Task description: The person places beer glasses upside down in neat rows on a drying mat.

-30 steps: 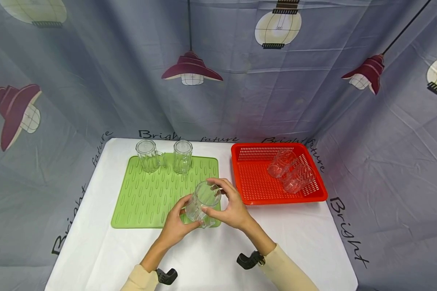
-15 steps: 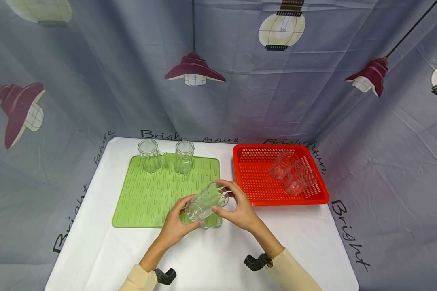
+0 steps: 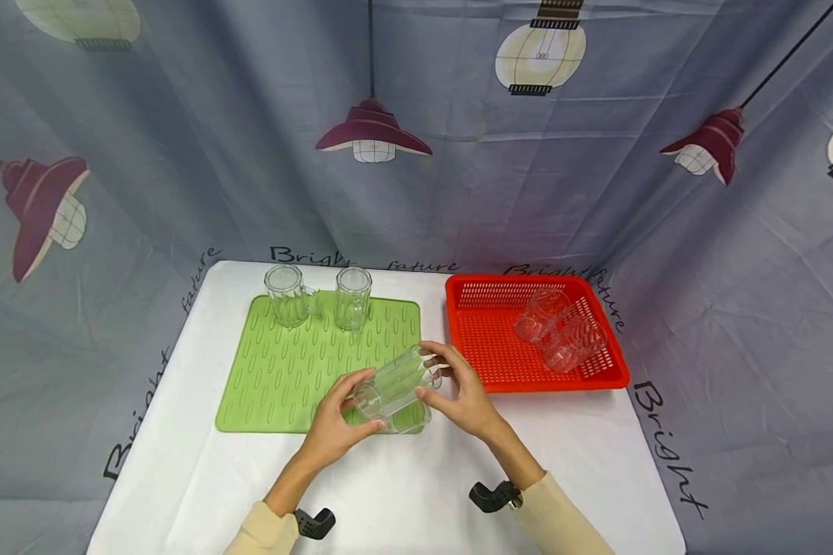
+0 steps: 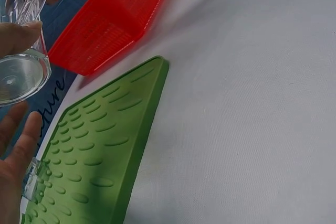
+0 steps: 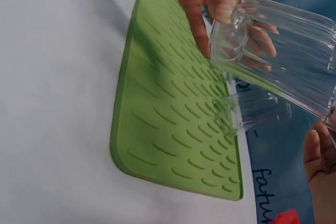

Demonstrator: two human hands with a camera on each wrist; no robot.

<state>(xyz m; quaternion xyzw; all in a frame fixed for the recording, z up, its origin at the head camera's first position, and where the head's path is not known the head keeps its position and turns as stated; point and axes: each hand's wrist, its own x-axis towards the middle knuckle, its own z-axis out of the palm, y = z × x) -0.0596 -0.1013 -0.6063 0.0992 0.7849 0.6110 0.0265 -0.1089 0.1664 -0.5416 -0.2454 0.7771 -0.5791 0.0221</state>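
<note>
A clear glass mug (image 3: 397,381) is held between both hands over the right front part of the green mat (image 3: 271,389), lying on a slant with its base lower left and its mouth upper right. My left hand (image 3: 335,422) grips the base end, thumb on one side and fingers on the other. At the rim end, my right hand (image 3: 467,399) holds the mug between thumb and fingers. Its handle (image 3: 418,418) points toward the front. The round base of the mug (image 4: 21,80) shows in the left wrist view; in the right wrist view the mug (image 5: 289,51) hides part of the left fingers.
Two glass mugs, one on the left (image 3: 288,297) and one beside it (image 3: 352,301), stand at the mat's back edge. Right of the mat, a red basket (image 3: 541,385) holds two more mugs (image 3: 572,344) lying down. A printed curtain (image 3: 416,200) borders the white table (image 3: 403,493).
The mug has tipped from near upright to a slant, its mouth swinging right. My right hand has shifted right along with the rim, while the left hand stays almost in place.
</note>
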